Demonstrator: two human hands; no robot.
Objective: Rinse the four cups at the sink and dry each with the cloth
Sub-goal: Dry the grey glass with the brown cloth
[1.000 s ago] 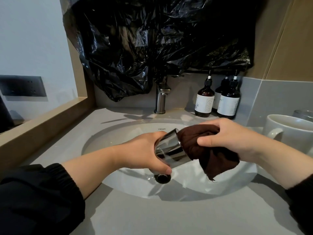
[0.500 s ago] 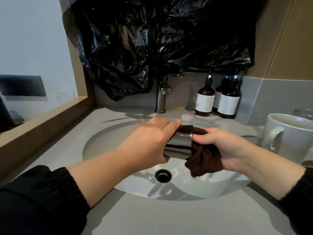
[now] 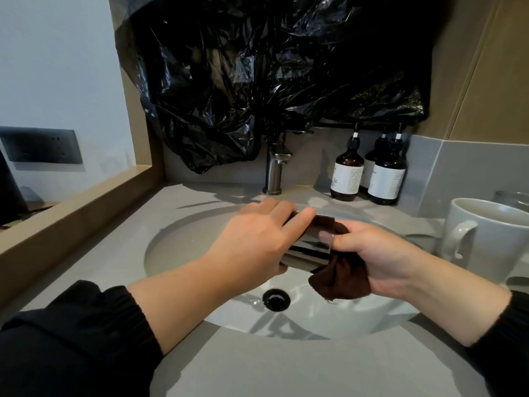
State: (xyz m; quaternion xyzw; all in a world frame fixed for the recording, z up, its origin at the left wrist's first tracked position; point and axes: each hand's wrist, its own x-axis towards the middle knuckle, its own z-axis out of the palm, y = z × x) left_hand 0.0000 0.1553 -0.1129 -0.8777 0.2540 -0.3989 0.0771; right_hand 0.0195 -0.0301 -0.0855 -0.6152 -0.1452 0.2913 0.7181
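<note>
- While the left hand grips the metal cup from above, the cup lies on its side in the air over the middle of the sink.
- Its open end points to the right side of the frame.
- The left fingers curl over the top of the cup and hold it tight.
- The right hand holds the cloth, which is dark brown.
- The right fingers are clenched around the cloth, and the thumb presses on the rim of the cup.
- Some of the cloth sits at the mouth of the cup, and a flap hangs down under the hand.
- The drain is just below the cup, in the lower middle of the frame.
- The tap stands behind the hands, in the upper middle.
- Dark bottles with white labels stand on the desk, right of the tap.
- A white mug stands on the desk at the right edge, with its handle turned to the left.
- Behind the mug a glass rim peeks out, too hidden to tell more.
- A black plastic bag fills the top of the frame.
- A grey wall plate is on the wall at the left.
- Both arms wear black sleeves.
</note>
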